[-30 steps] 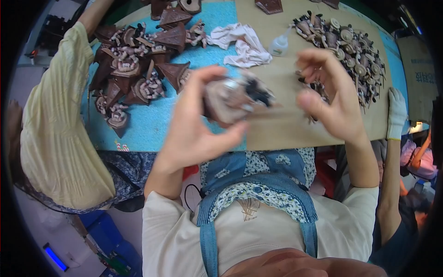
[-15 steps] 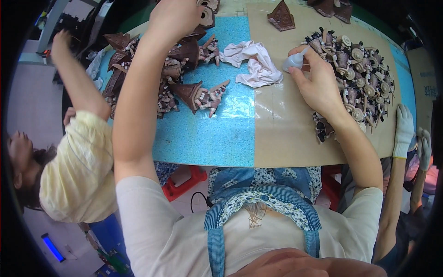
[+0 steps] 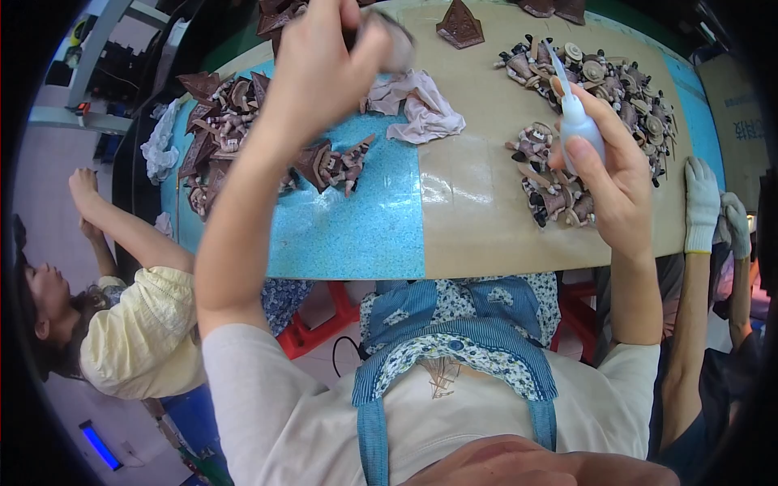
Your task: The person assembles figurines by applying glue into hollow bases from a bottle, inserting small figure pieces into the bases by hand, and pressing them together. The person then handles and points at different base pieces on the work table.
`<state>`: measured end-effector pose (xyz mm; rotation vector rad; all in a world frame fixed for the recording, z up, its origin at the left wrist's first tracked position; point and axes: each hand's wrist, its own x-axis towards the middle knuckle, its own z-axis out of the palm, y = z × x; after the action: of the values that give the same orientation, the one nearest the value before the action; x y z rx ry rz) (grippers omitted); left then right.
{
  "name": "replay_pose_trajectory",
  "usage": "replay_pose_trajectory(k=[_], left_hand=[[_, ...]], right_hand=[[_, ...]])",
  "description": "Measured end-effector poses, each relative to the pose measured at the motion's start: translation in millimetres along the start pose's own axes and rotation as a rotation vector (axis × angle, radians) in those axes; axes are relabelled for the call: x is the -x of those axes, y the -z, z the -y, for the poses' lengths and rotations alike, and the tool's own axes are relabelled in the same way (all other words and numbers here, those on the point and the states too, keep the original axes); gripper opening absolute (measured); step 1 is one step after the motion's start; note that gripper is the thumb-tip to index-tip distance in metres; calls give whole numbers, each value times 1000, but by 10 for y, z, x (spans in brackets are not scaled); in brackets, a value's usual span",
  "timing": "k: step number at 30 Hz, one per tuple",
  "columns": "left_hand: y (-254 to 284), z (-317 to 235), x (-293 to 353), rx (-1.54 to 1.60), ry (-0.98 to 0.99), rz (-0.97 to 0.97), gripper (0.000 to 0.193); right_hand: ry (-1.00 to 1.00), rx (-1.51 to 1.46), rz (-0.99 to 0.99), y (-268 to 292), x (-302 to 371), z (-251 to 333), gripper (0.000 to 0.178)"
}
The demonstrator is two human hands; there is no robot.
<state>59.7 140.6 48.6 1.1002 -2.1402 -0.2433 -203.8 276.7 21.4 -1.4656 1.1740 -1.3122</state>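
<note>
My right hand (image 3: 612, 166) is closed round a small translucent squeeze bottle (image 3: 580, 130), its thin nozzle pointing up. Just behind that hand lies a heap of small painted figurines (image 3: 636, 105) with round, hat-like discs; several more figurines (image 3: 551, 194) lie loose beside the bottle. My left hand (image 3: 328, 69) is raised over the far left of the table, closed on a brownish piece (image 3: 397, 44) that motion smears. Beneath and beside this forearm are figurines joined to dark brown pointed parts (image 3: 324, 166). A crumpled pale cloth (image 3: 425, 109) lies between my hands.
A brown pointed plaque (image 3: 460, 24) lies at the far edge, with more brown parts (image 3: 551, 6) to its right. At left a co-worker in a yellow sleeve (image 3: 146, 324) sits close; gloved hands (image 3: 702, 202) rest at the table's right edge. Red stools (image 3: 324, 320) stand below.
The right hand has turned the bottle nozzle-up and brought it nearer. My left hand has shifted right and nearer with the brownish piece. The co-worker's arm at left has lowered.
</note>
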Motion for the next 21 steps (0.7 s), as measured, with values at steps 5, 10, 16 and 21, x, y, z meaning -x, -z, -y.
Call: replay_pose_trajectory(k=[5, 10, 16, 21], left_hand=[[-165, -610, 1055, 901, 356, 233, 59], [-362, -801, 1506, 1145, 467, 322, 79], [-477, -876, 1658, 1303, 508, 207, 80], [-450, -879, 1658, 1308, 501, 212, 82]], right_hand=[[51, 119, 64, 82, 235, 249, 36], [311, 501, 231, -11, 319, 384, 37], [316, 608, 296, -219, 376, 581, 36], [368, 655, 302, -304, 391, 603, 34]])
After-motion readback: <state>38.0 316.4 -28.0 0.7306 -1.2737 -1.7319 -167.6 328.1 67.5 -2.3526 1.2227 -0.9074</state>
